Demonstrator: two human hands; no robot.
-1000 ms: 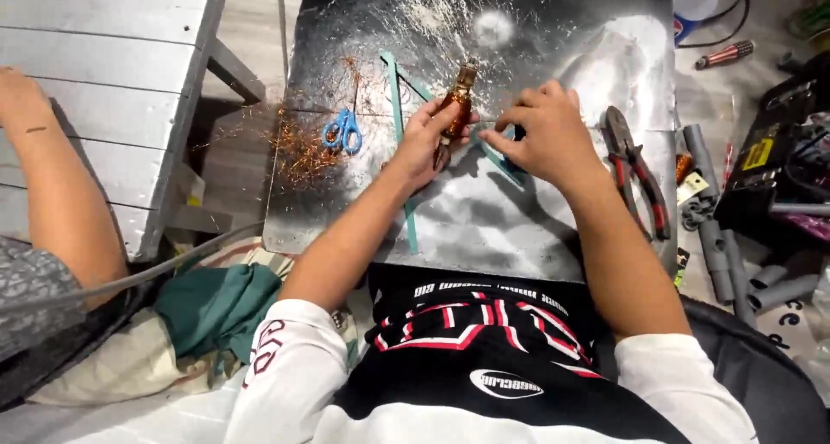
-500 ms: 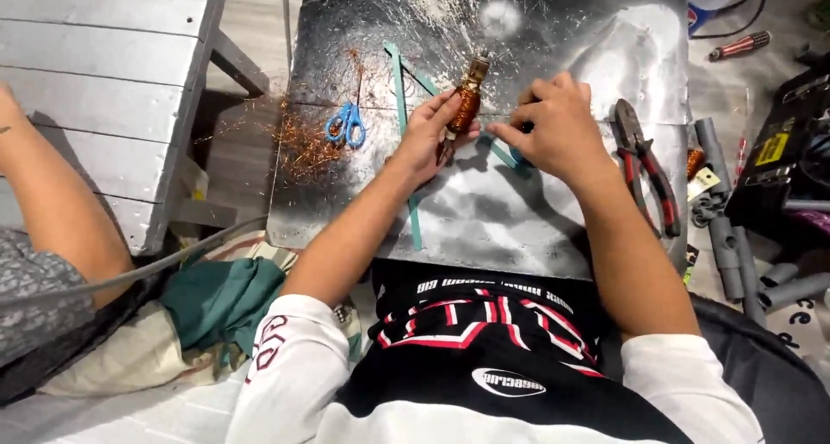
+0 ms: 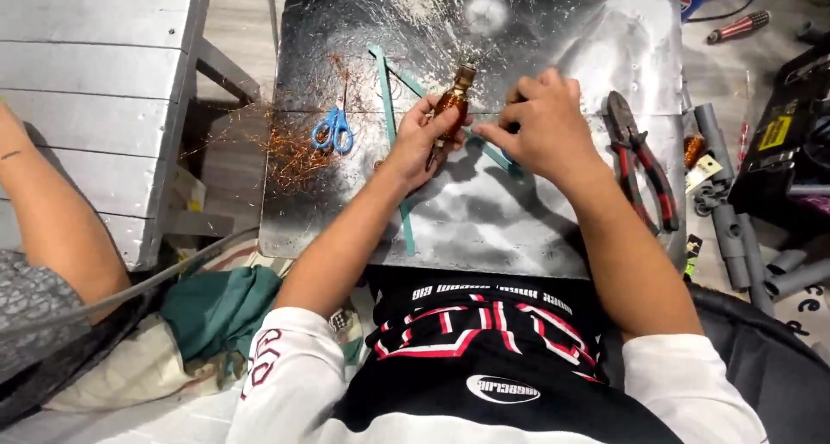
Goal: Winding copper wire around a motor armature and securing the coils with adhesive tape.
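Shifted since the earlier frames: both hands and the copper-wound piece sit a little higher and further left on the sheet; the grip looks unchanged.

Far left: another person's bare forearm [image 3: 52,228] beside a grey slatted wooden bench [image 3: 95,72]. Below it, a crumpled teal cloth [image 3: 220,310].

Work surface: scratched, paint-flecked grey metal sheet [image 3: 484,228]. At its left edge, a loose tangle of copper wire scraps [image 3: 290,150], with small blue-handled scissors [image 3: 333,130] just beside it. Thin teal plastic strips [image 3: 391,124] cross the sheet.

Left hand [image 3: 421,141]: closed around the brown copper-wound spindle [image 3: 451,107], held tilted above the sheet's middle.

Right hand [image 3: 540,124]: fingers pinched together close beside the spindle's lower part; whether they grip wire cannot be told.

Right: red-and-black-handled pliers [image 3: 640,159] on the sheet's edge. Beyond it, grey plastic pipe pieces [image 3: 735,236] on the floor.
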